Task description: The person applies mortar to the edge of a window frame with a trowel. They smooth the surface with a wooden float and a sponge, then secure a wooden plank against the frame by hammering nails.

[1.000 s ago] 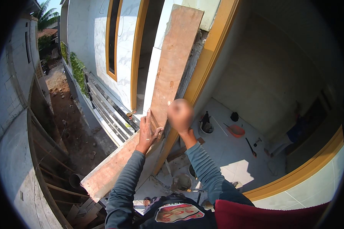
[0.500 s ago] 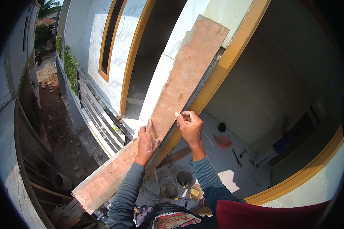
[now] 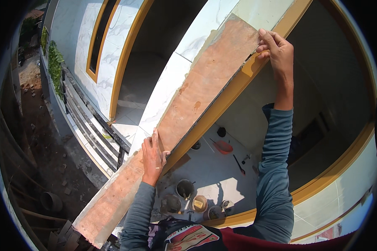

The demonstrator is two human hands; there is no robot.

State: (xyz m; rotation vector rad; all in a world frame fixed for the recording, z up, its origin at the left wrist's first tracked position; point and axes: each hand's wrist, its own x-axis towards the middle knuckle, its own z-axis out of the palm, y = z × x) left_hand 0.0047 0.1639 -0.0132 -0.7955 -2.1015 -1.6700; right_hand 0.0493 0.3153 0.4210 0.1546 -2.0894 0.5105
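On the tiled floor [image 3: 209, 178], a dark bucket [image 3: 183, 185] and a pale bucket [image 3: 206, 201] with a yellow block [image 3: 199, 204] stand by the near edge; toward the far corner sit a red basin [image 3: 223, 147] and a black lump [image 3: 221, 132]. Outside, green leaves [image 3: 55, 58] grow beyond dark bars [image 3: 86, 121].

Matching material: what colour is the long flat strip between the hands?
The long flat strip is reddish brown, best in the head view.

1 red-and-white print [image 3: 192, 239], with lettering, on dark shirt [image 3: 166, 228]

reddish-brown panel [image 3: 209, 83], ochre frame [image 3: 227, 100]
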